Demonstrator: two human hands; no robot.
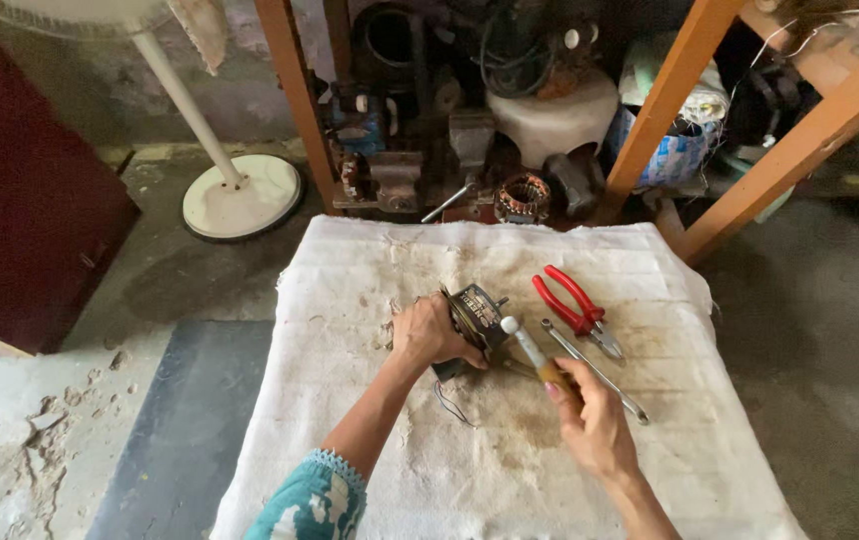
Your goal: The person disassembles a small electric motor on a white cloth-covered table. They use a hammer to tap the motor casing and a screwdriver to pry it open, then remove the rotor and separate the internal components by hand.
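My left hand (428, 332) grips a small dark electric motor (475, 313) resting on a stained white cloth (510, 470). Thin wires trail from the motor toward me. My right hand (592, 420) holds a screwdriver (533, 350) with a yellowish handle and a pale rounded end, angled up toward the motor. Red-handled pliers (572, 301) and a metal spanner (595, 370) lie on the cloth just right of the motor, beside my right hand.
Orange wooden legs (295, 90) of a bench stand behind the cloth, with motor parts, a copper-wound stator (522, 197) and clutter beneath. A white pedestal fan base (242, 196) sits at far left. A dark mat (185, 430) lies left of the cloth.
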